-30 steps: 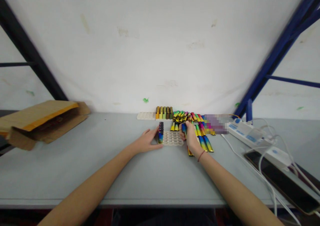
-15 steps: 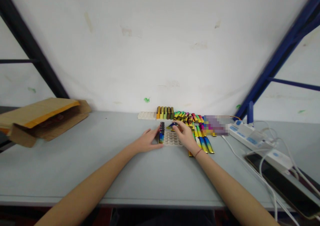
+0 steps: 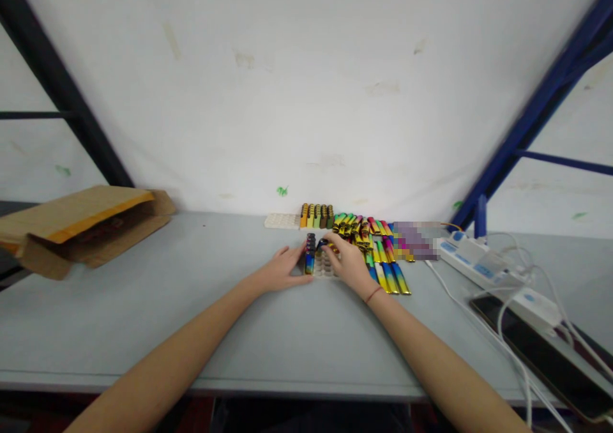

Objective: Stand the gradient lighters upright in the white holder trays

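A pale tray [image 3: 325, 268] with rows of round hollows lies in front of me. Along its left side stands a row of blue-and-gold shiny tubes [image 3: 310, 264] with dark tops. My left hand [image 3: 280, 271] rests against the tray's left edge, fingers spread, thumb at the front corner. My right hand [image 3: 348, 264] is over the tray, thumb and fingers closed on one shiny dark-topped tube [image 3: 322, 244], tilted close beside the standing row. Its lower end is partly hidden by the fingers. More blue-and-yellow tubes [image 3: 393, 278] lie flat right of that hand.
Behind, another pale tray [image 3: 281, 221] holds upright yellow and green tubes [image 3: 317, 216]. Multicoloured tubes [image 3: 354, 225] lie piled beside it. At right are a power strip [image 3: 498, 280], white cables and a phone [image 3: 541, 350]. A brown paper bag [image 3: 90, 222] lies at left.
My right hand has moved left with the tube, bringing it from above the tray's back to beside the standing row. My left hand has stayed in place.
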A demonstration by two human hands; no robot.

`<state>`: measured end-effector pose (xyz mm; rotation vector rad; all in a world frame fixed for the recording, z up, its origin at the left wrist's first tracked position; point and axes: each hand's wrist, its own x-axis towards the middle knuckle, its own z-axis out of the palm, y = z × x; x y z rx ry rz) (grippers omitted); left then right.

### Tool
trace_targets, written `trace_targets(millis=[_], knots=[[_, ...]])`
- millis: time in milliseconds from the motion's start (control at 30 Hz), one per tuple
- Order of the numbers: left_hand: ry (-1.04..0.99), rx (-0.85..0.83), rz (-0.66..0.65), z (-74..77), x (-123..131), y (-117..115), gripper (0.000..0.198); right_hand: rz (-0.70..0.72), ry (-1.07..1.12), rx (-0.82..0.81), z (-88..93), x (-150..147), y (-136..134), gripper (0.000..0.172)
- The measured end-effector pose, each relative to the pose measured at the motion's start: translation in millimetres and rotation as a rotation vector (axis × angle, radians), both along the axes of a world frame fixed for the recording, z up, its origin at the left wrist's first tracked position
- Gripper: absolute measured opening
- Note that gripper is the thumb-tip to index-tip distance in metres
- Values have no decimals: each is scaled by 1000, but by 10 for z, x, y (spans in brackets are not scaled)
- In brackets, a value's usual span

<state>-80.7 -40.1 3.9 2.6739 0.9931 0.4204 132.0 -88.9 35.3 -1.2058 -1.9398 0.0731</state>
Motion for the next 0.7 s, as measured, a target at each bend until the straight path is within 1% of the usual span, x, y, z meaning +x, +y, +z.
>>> trace_targets(millis=[133, 200, 267, 367, 467, 500, 533, 567, 633, 667, 700], knots=[[-5, 13, -5, -36, -10, 26, 91, -78, -126, 5, -27, -39, -7, 29], [-9, 17, -6, -39, -14, 28, 92, -127, -202, 8, -26, -62, -6, 32], [-9, 15, 0, -29, -15, 20, 91, -145, -286, 6, -5, -73, -1, 37], [-2, 5, 9, 2, -11, -1, 89, -128, -358, 18, 85, -24, 0, 44], [-2, -2, -2, 39, -2, -19, 85, -188, -318, -10, 243, 141, -35, 47], [-4, -5, -7, 51, 1, -24, 84, -235, -286, -59, 302, 220, -57, 43], [-5, -7, -10, 61, 4, -27, 84, -255, -273, -143, 356, 305, -82, 36], [-5, -10, -11, 70, 7, -30, 83, -236, -278, -237, 404, 393, -108, 29], [-2, -14, -7, 82, 11, -34, 84, -122, -331, -430, 468, 561, -154, 21], [0, -16, -5, 85, 12, -36, 84, -90, -368, -505, 483, 634, -173, 18], [3, -18, -3, 86, 12, -37, 84, -79, -402, -559, 488, 696, -188, 19]])
